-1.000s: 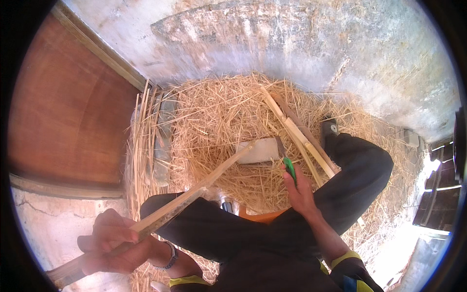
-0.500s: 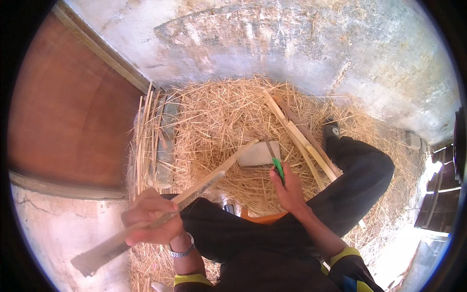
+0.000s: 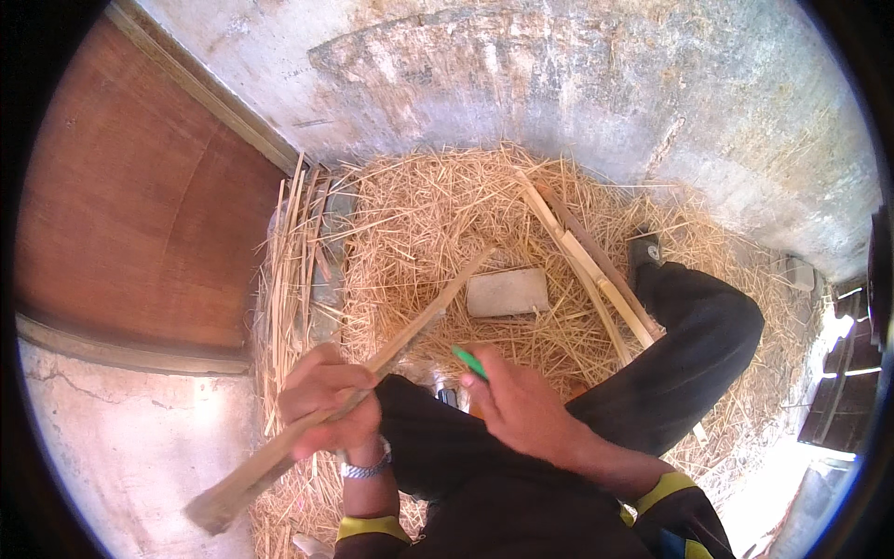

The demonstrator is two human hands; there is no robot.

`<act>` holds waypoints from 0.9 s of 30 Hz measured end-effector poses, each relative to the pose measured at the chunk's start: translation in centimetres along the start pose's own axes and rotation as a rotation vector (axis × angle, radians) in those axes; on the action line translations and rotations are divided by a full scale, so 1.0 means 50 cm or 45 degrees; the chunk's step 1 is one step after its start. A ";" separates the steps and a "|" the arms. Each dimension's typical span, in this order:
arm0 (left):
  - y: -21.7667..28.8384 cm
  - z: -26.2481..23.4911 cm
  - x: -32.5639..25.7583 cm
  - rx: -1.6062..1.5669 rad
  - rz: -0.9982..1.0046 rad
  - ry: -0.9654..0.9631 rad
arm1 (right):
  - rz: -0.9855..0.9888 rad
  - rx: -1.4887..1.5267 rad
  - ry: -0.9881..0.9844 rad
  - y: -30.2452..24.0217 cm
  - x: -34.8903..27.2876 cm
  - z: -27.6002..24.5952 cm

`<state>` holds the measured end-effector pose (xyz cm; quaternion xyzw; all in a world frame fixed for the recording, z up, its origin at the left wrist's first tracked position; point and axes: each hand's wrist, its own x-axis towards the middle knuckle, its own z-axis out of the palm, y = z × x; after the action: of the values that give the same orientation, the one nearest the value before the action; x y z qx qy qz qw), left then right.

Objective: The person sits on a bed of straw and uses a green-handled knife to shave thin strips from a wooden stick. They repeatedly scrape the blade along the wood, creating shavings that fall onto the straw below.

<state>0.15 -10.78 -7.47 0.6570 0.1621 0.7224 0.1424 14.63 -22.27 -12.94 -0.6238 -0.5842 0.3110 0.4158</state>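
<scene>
"How does the person's left hand (image 3: 321, 387) stand?"

"Curled firmly around a long tan strip (image 3: 410, 328), whose near end pokes out below that hand and whose far tip reaches ahead of both hands."

"And the right hand (image 3: 529, 402)?"

"Closed on a green handle (image 3: 471, 363), just right of the strip; the rest of its grip is hidden."

"What lies beyond?"

"Ahead of the right hand, a pale block (image 3: 507, 293) on straw (image 3: 419, 205); farther right, bamboo pieces (image 3: 589, 261)."
</scene>
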 end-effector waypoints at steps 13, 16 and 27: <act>-0.013 -0.042 0.009 -0.085 -0.043 -0.273 | -0.141 -0.233 0.011 -0.075 0.015 0.008; -0.025 -0.036 0.007 -0.156 0.119 -0.214 | -0.152 -0.186 0.010 -0.091 0.018 -0.009; -0.013 0.001 -0.008 0.136 0.218 0.079 | -0.129 -0.041 -0.062 -0.097 0.001 0.001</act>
<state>0.22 -10.37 -8.10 0.6523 0.1479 0.7423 0.0399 12.32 -22.34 -8.69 -0.5922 -0.6299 0.2952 0.4065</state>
